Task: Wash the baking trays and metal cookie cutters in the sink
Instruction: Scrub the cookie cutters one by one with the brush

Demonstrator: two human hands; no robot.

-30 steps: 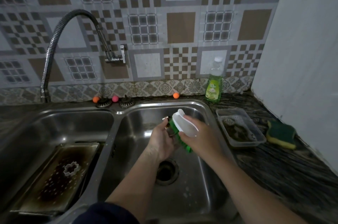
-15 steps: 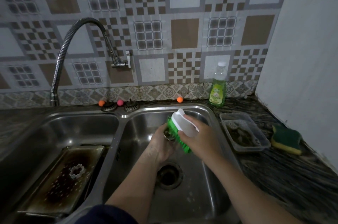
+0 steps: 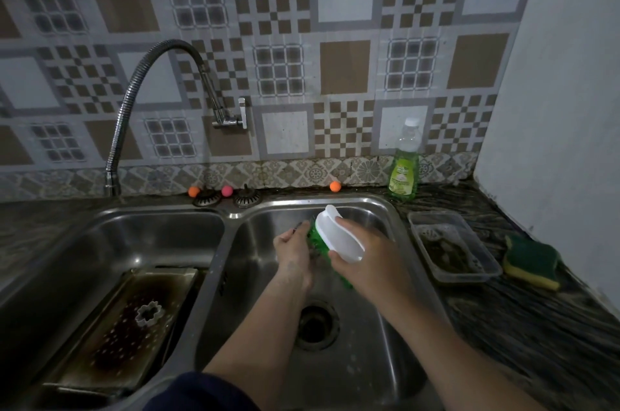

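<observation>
At lower left we see a cookie cutter in the baking tray; our right hand grips the brush, our left hand's grip we cannot tell, and the soap bottle label is unreadable.

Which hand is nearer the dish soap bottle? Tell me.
Right. The right hand grips the brush over the right basin, below-left of the dish soap bottle; the left hand is farther left.

Over the right sink basin, the right hand grips a white-backed scrub brush, its green bristles against something small held in the left hand; what that is cannot be told. In the left basin lies a stained baking tray with a flower-shaped cookie cutter on it. On the counter stand a soap bottle, a clear plastic tub and a sponge.
</observation>
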